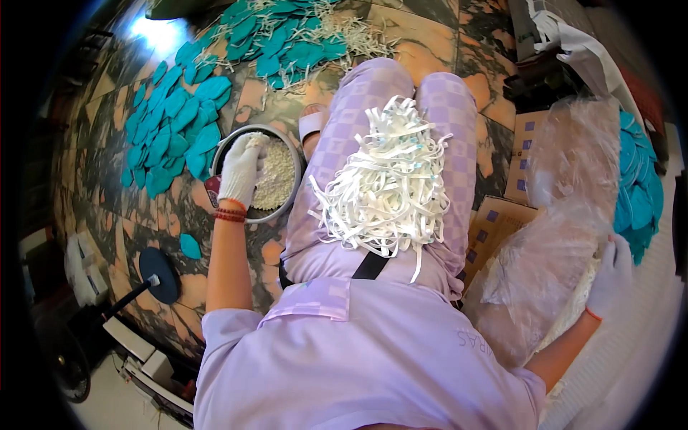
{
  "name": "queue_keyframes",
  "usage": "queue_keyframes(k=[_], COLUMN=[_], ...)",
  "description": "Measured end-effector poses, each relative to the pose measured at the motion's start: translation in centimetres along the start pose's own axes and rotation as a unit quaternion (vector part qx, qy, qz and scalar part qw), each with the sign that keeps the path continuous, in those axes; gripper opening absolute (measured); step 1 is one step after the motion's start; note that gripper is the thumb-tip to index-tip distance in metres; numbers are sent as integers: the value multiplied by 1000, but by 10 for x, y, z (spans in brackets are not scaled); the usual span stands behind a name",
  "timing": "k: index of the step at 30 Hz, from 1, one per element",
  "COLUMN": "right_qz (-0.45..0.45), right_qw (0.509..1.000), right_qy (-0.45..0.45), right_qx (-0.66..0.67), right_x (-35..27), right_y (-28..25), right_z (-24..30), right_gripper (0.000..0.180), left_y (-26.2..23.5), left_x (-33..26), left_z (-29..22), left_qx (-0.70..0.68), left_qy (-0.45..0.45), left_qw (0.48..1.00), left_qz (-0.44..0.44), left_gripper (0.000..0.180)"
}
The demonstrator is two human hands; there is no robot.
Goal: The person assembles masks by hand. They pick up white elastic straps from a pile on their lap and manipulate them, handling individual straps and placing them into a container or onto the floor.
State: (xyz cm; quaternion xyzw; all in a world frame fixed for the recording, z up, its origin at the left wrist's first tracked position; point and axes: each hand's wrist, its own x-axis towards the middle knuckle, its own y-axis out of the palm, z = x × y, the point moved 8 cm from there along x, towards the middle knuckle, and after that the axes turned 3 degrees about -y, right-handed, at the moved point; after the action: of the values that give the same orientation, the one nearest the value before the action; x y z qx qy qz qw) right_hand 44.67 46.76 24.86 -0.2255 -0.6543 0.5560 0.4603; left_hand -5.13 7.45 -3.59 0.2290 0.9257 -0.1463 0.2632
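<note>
At centre of frame, on the person's lap, lies a heap of white strips (390, 190), resting on lilac checked trousers; at lower right the right hand (611, 276), in white glove, is pressed w/ fingers spread on a big clear plastic bag (559, 236); if it grips the film, I cannot tell; behind the bag, flat cardboard pieces (494, 222); at left centre the left hand (241, 170), gloved too, is curled closed on some white pieces, just over the metal bowl (290, 204) w/ white bits inside; red bead bracelet on that wrist; further, at upper left & top, many teal oval pieces (175, 118) lie scattered on the marble floor (430, 43); more teal ones at right edge.
</note>
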Motion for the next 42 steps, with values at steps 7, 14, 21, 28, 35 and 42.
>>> queue_keyframes(k=[7, 14, 21, 28, 35, 42], right_qz=[70, 151, 246, 296, 244, 368], right_qw=[939, 804, 829, 812, 811, 727], right_qy=[-252, -460, -453, -421, -367, -119], right_qx=[224, 346, 216, 275, 385, 567], right_x=[-14, -84, -111, -101, -91, -74], right_y=[63, 99, 170, 160, 140, 132], right_z=[228, 408, 429, 398, 387, 353], right_gripper=[17, 16, 17, 10, 11, 6], left_y=[-17, -11, -8, 48, 82, 83], left_x=[16, -7, -31, -101, -127, -153], left_z=[33, 32, 25, -59, -67, -116], left_qx=[470, 428, 401, 256, 352, 319], left_qy=[116, 156, 142, 297, 366, 398], left_qw=[866, 883, 899, 916, 854, 853], left_qz=[-121, -113, -103, 84, 115, 111], left_gripper=[43, 31, 28, 32, 22, 16])
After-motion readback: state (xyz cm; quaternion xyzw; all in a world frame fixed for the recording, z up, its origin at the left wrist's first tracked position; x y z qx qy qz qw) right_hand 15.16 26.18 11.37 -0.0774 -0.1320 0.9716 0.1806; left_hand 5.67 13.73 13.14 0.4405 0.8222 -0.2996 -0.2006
